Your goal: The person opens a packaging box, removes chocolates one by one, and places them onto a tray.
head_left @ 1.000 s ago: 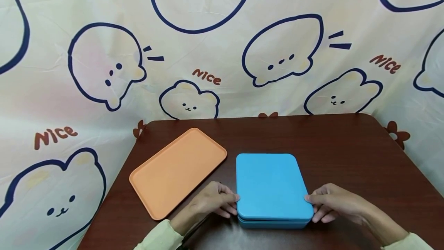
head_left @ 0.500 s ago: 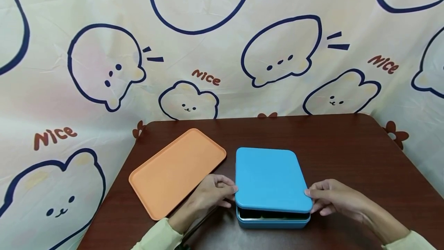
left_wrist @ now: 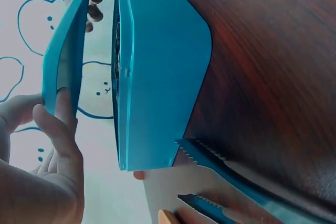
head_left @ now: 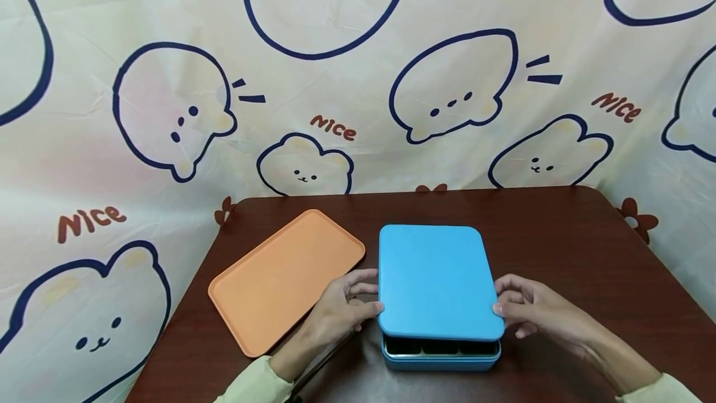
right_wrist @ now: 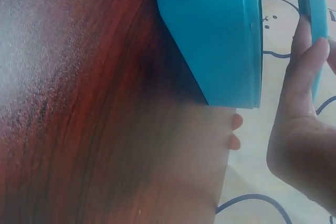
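I'm seeing the dark table (head_left: 559, 241) bearing the blue box (head_left: 442, 363); its blue lid (head_left: 439, 282) is hanging above the rim — apart from it — between both sets of fingers: the left hand (head_left: 341, 305) is pinching one side edge, the right hand (head_left: 531, 308) the opposite one.

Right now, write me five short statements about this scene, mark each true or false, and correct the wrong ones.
1. The left hand and the right hand both hold the blue lid. True.
2. The orange tray lies to the person's left of the blue box. True.
3. The lid is pressed shut on the box. False: a gap shows between them.
4. The serrated tool is in the right hand. False: its toothed tips show near the box's left side.
5. The table is white. False: it is dark reddish brown.
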{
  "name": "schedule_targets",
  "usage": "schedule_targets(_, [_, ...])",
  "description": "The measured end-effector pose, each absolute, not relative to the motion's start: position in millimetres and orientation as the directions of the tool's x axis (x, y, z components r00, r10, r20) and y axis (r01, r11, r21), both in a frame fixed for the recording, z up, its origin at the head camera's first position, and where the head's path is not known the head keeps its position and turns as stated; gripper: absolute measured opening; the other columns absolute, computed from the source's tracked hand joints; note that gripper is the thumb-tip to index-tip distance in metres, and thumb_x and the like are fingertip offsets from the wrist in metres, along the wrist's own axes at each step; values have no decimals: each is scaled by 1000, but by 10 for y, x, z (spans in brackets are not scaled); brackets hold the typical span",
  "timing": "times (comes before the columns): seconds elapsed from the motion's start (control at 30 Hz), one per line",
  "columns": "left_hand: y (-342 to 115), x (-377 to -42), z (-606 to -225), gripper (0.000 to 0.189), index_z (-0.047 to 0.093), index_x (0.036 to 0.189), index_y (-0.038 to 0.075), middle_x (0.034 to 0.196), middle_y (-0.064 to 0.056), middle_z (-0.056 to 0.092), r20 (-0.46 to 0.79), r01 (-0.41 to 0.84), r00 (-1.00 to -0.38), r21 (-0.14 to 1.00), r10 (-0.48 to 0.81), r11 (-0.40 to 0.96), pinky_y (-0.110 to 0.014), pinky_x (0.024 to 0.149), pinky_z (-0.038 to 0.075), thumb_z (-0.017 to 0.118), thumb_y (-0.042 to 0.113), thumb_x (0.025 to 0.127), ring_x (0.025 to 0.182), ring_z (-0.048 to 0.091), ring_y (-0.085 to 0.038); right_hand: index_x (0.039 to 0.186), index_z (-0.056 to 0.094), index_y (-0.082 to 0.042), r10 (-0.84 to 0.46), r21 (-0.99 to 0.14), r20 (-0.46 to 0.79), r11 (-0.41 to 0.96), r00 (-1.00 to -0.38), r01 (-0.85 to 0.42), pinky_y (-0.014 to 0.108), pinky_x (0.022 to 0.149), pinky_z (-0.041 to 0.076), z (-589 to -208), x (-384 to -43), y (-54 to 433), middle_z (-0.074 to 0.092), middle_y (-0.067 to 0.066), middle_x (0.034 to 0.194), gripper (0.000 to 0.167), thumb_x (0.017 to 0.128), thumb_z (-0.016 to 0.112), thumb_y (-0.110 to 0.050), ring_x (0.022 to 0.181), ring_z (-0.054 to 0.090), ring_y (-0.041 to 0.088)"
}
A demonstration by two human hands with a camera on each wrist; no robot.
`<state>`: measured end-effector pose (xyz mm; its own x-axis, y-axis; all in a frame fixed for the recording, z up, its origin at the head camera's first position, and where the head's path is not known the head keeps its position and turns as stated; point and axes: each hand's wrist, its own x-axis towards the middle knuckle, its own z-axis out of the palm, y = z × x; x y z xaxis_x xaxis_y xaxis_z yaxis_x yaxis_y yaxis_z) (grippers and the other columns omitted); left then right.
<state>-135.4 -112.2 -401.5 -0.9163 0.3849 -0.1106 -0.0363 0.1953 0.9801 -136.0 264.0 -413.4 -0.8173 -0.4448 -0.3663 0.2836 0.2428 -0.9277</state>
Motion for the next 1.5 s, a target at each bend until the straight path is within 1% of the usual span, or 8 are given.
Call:
schedule_targets(0.33, [-1174,-1366,-4022,76,32,156,16,142,-15,56,-32,86,-887,969,461,232,-21,47,40,72,13,91,62,64,-14,146,32,-3,-359,-928,-299,326,-884,182,38,58,51,-4076,-1333,2584,53,20,140,61,98,63,-25,92,66,26])
schedule_targets(0.57, [-1218,-1375,-4044,83,21,159,22,159,-7,35,16,143,-835,971,550,190,-19,48,41,69,10,93,57,58,-10,160,15,-21,-415,-950,-235,289,-879,118,31,45,42,-4070,-1300,2542,18,22,164,80,97,64,-18,53,42,26])
schedule_targets(0.77, [-1249,-1384,-4054,83,21,159,18,165,0,22,56,188,-793,970,606,156,-18,60,45,68,8,91,61,54,-7,161,10,-26,-513,-963,-155,269,-844,13,28,40,37,-4098,-1273,2549,9,25,164,79,100,57,-10,49,40,32])
schedule_targets(1.0, [-1265,-1382,-4060,79,24,159,19,163,0,27,82,210,-774,969,628,133,-18,62,45,67,10,93,62,56,-5,160,19,-22,-460,-958,-143,287,-876,6,28,38,39,-4080,-1273,2562,22,27,160,70,101,57,-14,47,48,24])
schedule_targets(1.07, [-1266,-1382,-4052,76,26,158,20,158,-1,34,87,214,-777,968,623,131,-18,59,42,64,7,94,57,50,-5,160,21,-20,-446,-960,-145,279,-883,17,30,40,41,-4074,-1287,2574,36,13,158,65,103,53,-17,58,60,27])
schedule_targets(1.23, [-1260,-1403,-4018,68,35,155,19,154,0,43,136,272,-803,950,580,153,-20,46,30,50,-8,95,66,64,-12,159,21,-14,-450,-979,-90,204,-888,-4,33,44,46,-4079,-1308,2607,55,-26,136,58,107,46,-17,89,71,34])
schedule_targets(1.33, [-1265,-1420,-4008,63,41,152,17,149,-2,51,183,328,-814,928,552,176,-20,47,31,48,-10,96,81,71,-19,158,23,-11,-441,-983,-51,180,-896,-33,35,44,47,-4090,-1307,2601,58,-22,136,56,107,45,-15,87,71,31])
schedule_targets(1.5, [-1270,-1429,-3994,55,49,148,18,127,-5,67,238,398,-825,888,513,228,-20,50,38,54,-5,98,78,71,-16,156,29,-11,-407,-976,-3,199,-913,-85,36,46,48,-4112,-1308,2568,58,-17,136,52,107,46,-13,88,70,29])
